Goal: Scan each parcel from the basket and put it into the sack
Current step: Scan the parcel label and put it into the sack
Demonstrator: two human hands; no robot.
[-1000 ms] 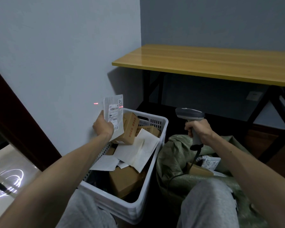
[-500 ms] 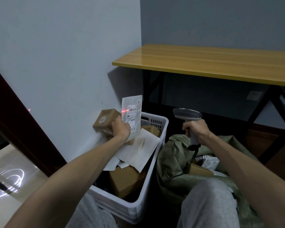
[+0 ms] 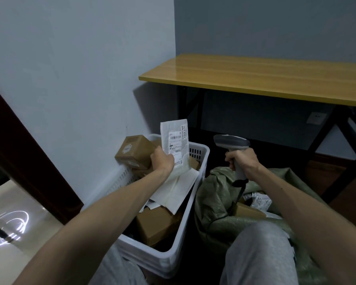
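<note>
My left hand (image 3: 161, 161) grips a flat white parcel (image 3: 175, 141) upright above the far end of the white basket (image 3: 167, 258), its label turned toward the scanner. My right hand (image 3: 242, 160) holds the grey scanner (image 3: 231, 144) by its handle, head pointed left at the parcel. No red scan line shows on the label. The basket holds brown boxes (image 3: 134, 152) and white flat mailers (image 3: 177, 189). The green sack (image 3: 216, 194) lies open to the right of the basket with a brown box (image 3: 248, 211) and a white parcel (image 3: 259, 201) inside.
A yellow-topped table (image 3: 261, 76) on black legs stands behind the sack. The grey wall runs close along the basket's left side. A dark wooden door frame (image 3: 19, 153) is at left. My grey-trousered knees (image 3: 259, 254) sit in front of the basket and the sack.
My left hand has carried the white parcel rightward, closer to the scanner. The red scan line seen on the label half a second ago is gone. The scanner has hardly moved.
</note>
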